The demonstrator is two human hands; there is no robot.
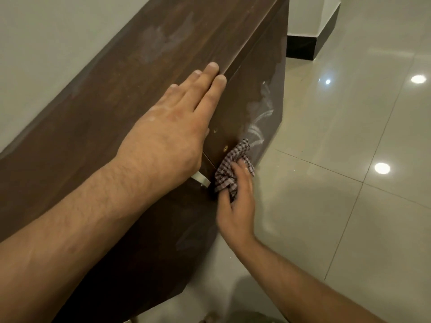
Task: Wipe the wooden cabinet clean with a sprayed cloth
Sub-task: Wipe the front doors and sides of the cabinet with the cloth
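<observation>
A dark brown wooden cabinet [98, 117] runs along the wall from lower left to upper right. My left hand [172, 127] lies flat on its top, fingers together and reaching the front edge. My right hand [235, 201] presses a bunched checked cloth [229, 169] against the cabinet's front face, just below the top edge. White wet smears [258, 115] streak the front panel above the cloth. A paler smudge [161, 40] shows on the top further along.
A silver handle [200, 179] sticks out of the front beside the cloth, partly under my left wrist. Glossy cream floor tiles [349, 159] spread to the right, reflecting ceiling lights. A white wall [46, 38] backs the cabinet; a column with black skirting [303, 46] stands beyond its far end.
</observation>
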